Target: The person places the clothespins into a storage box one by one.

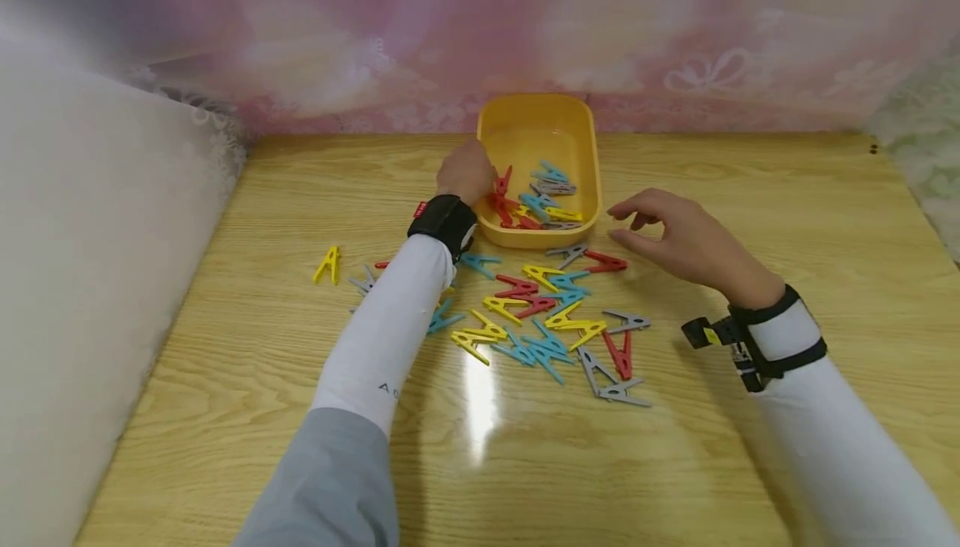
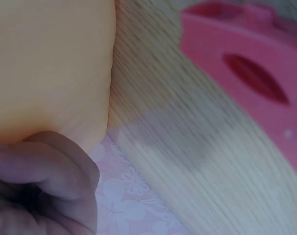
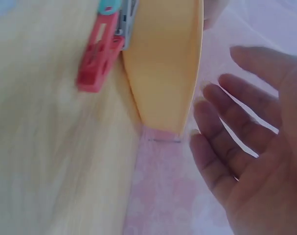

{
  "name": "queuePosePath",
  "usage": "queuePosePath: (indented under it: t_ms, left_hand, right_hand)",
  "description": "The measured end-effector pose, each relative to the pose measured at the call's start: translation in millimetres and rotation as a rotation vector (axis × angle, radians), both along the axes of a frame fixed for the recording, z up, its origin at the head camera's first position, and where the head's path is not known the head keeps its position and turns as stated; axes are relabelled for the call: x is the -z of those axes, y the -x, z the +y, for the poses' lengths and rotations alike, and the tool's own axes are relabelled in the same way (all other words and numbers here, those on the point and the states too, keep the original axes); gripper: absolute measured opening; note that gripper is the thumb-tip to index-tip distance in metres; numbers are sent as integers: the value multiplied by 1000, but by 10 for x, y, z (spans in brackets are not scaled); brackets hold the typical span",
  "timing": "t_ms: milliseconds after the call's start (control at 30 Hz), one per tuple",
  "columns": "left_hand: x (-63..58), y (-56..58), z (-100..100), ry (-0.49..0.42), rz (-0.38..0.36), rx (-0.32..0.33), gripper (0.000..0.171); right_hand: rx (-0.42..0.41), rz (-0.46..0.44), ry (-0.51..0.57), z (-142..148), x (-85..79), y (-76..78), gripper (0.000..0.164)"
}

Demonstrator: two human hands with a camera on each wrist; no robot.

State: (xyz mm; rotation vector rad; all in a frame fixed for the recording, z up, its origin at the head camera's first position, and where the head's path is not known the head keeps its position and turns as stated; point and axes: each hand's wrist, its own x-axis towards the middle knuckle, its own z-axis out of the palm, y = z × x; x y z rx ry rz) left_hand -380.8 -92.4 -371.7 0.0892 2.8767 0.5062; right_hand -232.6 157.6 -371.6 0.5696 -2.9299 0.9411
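Observation:
A yellow plastic basket [image 1: 540, 117] at the back of the table holds several red, blue, yellow and grey clothespins. My left hand [image 1: 467, 173] is at its left rim with the fingers curled, beside a red clothespin [image 1: 503, 180] inside. The left wrist view shows that hand [image 2: 45, 181] against the basket's outer wall [image 2: 50, 58]; its fingertips are hidden, and I cannot tell what they hold. My right hand [image 1: 678, 234] hovers just right of the basket, thumb and fingers apart. In the right wrist view its relaxed fingers [image 3: 221, 161] have nothing between them.
Many clothespins lie scattered in front of the basket, among them a yellow one [image 1: 576, 326], a grey one [image 1: 624, 393] and a red one [image 1: 618, 355]. A lone yellow clothespin [image 1: 327, 265] lies to the left. A pink floral curtain [image 1: 420, 47] hangs behind the wooden table [image 1: 225, 414].

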Motion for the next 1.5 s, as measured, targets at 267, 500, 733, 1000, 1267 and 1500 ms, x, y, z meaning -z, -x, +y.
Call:
queuePosePath:
  t_ms: [267, 500, 733, 1000, 1267, 1500]
  left_hand:
    - [10, 24, -69, -5, 4, -9, 29]
    - [7, 45, -113, -8, 6, -19, 32]
    - [-9, 51, -133, -11, -11, -44, 34]
    - [18, 39, -105, -29, -1, -64, 33]
    - [18, 24, -22, -22, 9, -40, 31]
    - [13, 17, 46, -28, -1, -38, 29]
  right_hand:
    - [-137, -145, -87, -44, 144, -256, 45]
    - [-171, -205, -130, -84, 276, -401, 45]
    - [-214, -180, -154, -135, 386, -422, 35]
    - [-168, -169, -191, -131, 338, -415, 32]
    - [-44, -23, -145, 4, -80, -235, 33]
    - [4, 162, -171, -207, -356, 105, 37]
